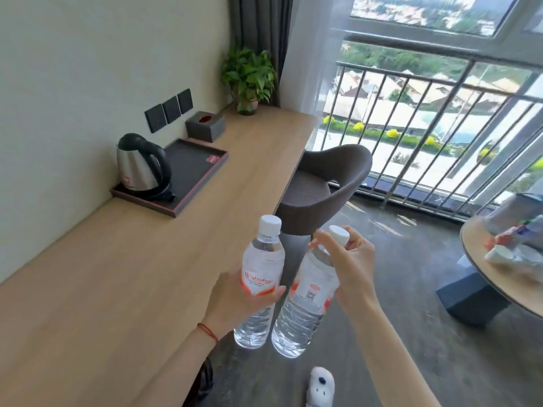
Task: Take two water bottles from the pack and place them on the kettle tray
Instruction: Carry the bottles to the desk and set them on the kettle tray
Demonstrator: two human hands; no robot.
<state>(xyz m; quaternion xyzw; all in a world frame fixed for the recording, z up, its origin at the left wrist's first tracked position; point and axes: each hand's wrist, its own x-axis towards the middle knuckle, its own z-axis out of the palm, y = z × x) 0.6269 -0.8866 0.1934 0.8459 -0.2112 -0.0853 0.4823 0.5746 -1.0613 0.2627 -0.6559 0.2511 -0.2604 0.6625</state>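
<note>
Two clear water bottles with white caps and red-and-white labels are held in the air beside the desk's front edge. My left hand (235, 298) grips the left water bottle (263, 259) around its label. My right hand (349, 265) holds the right water bottle (305, 306) near its neck and cap, tilted slightly. The dark kettle tray (195, 168) lies on the wooden desk by the wall, well ahead and left of the bottles. A steel kettle (141, 167) with a black handle stands on the tray's near-left end. The pack on the round table is blurred.
A long wooden desk (117, 274) runs along the wall, with a dark tissue box (205, 126) and a potted plant (249, 80) beyond the tray. A brown chair (323, 186) is tucked at the desk. A round table (505, 277) with packaged items stands at the right.
</note>
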